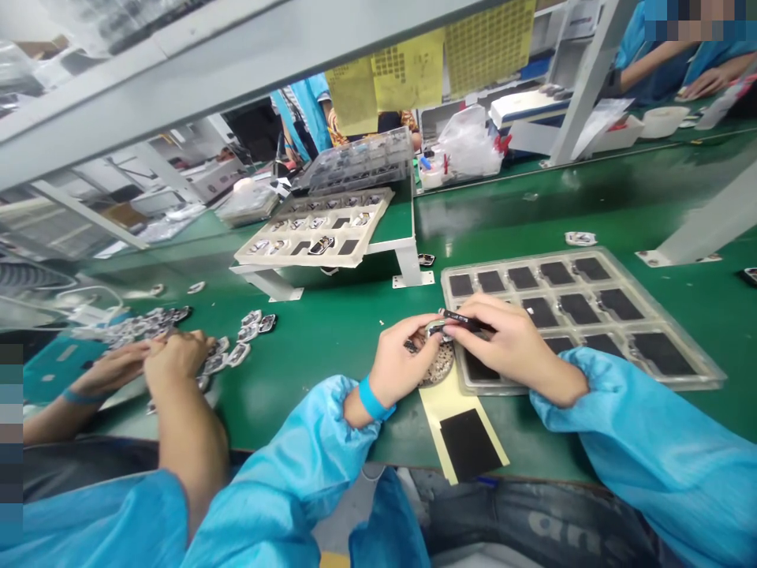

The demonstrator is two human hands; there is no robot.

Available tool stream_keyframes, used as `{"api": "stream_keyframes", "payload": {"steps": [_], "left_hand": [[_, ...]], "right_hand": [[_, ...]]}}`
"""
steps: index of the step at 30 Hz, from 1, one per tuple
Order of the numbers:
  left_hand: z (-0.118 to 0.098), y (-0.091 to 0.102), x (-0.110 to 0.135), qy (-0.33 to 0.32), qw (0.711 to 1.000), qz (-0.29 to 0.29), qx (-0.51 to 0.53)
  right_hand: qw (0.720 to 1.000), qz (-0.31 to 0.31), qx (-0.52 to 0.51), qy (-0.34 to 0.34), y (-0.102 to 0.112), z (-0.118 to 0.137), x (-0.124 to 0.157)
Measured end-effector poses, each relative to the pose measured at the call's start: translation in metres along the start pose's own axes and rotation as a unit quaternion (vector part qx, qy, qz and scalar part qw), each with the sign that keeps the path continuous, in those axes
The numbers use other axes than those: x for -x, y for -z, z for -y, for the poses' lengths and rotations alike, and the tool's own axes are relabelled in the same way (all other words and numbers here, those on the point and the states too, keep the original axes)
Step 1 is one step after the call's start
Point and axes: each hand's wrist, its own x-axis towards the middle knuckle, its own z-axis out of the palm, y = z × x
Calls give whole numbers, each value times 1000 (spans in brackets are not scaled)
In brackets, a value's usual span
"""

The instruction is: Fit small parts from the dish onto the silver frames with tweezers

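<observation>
Above a round speckled disc (pixel 441 369), my left hand (pixel 399 359) pinches a small shiny watch-case-like part (pixel 436 326). My right hand (pixel 512 339) grips a slim black tool (pixel 461 319) whose tip reaches that part; the tool's exact kind is unclear. Under the disc lies a yellow sheet (pixel 434 430) bearing a black rectangular pad (pixel 470 443). A clear plastic tray (pixel 703 377) with dark-lined compartments extends beneath and beyond my right hand.
At left, a co-worker's hands (pixel 171 359) work beside several small cases (pixel 240 353). A white-topped tray of parts (pixel 360 256) rests on a raised green stand (pixel 405 213). A grey post (pixel 703 221) meets the bench at right; a shelf beam (pixel 236 63) crosses overhead.
</observation>
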Motion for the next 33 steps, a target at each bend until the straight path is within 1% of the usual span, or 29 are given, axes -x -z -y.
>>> {"api": "stream_keyframes", "payload": {"steps": [5,9,13,15,17,19,21,22,23,24,26,28,30,33], "left_hand": [[2,-2,0,33,999,16,11],[2,-2,1,36,999,22,5],[2,-1,0,32,999,20,3],[2,-2,0,59,997,25,38],[3,-2,-2,104,989,32,99],[4,-2,-4,141,978,32,152],[6,-1,-7,148,974,18,171],[7,0,-9,141,976,9,166],[8,1,-11,128,980,-1,153],[10,4,-13,109,985,-8,133],[18,10,-18,68,994,-20,77],[33,19,-25,46,998,-34,13],[52,31,-34,65,995,-49,-50],[79,50,-53,135,977,-70,-152]], "right_hand": [[999,23,32,-7,-4,-2,4],[998,41,47,-10,-3,-4,6],[993,89,73,-9,-1,-4,6],[988,121,90,-15,0,-2,6],[986,137,90,-25,-1,-1,7],[989,128,66,-33,-3,-1,6],[994,93,39,-41,-5,-2,4],[995,77,33,-46,-6,-3,3],[995,74,38,-49,-8,-4,2],[994,84,56,-51,-10,-4,1],[983,134,114,-50,-13,-5,1],[969,174,167,-51,-16,-4,2],[967,170,179,-59,-16,-3,3],[979,132,143,-62,-13,-1,5]]}}
